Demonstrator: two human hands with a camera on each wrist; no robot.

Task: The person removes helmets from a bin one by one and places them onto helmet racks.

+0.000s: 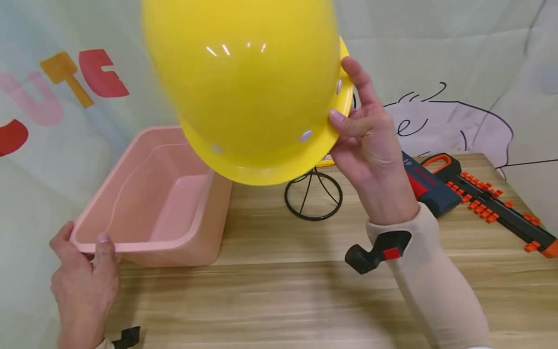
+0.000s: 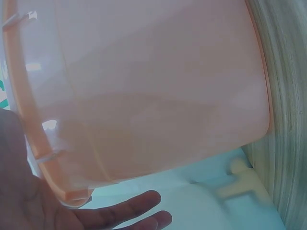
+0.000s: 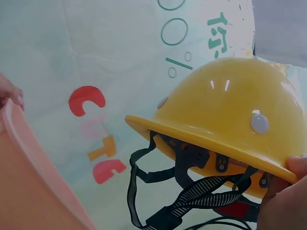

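A yellow hard hat (image 1: 253,97) is held up above the table, its dome facing the head camera. My right hand (image 1: 370,140) grips it by the brim, thumb on the outer side. In the right wrist view the black chin strap (image 3: 201,196) dangles beneath the shell. On the left stands a pink plastic bin (image 1: 220,223) with nothing visible inside. My left hand (image 1: 85,283) holds its near left corner, thumb over the rim and fingers beneath. The left wrist view shows the bin's outer wall (image 2: 168,96) beside the fingers (image 2: 129,206).
A black wire stand (image 1: 314,218) with a round base is behind the hard hat. Farther right lie a dark blue and red Bosch item (image 1: 440,196) and a long black rack with orange pegs (image 1: 501,213). A printed cloth (image 1: 436,58) hangs behind the wooden table (image 1: 279,300).
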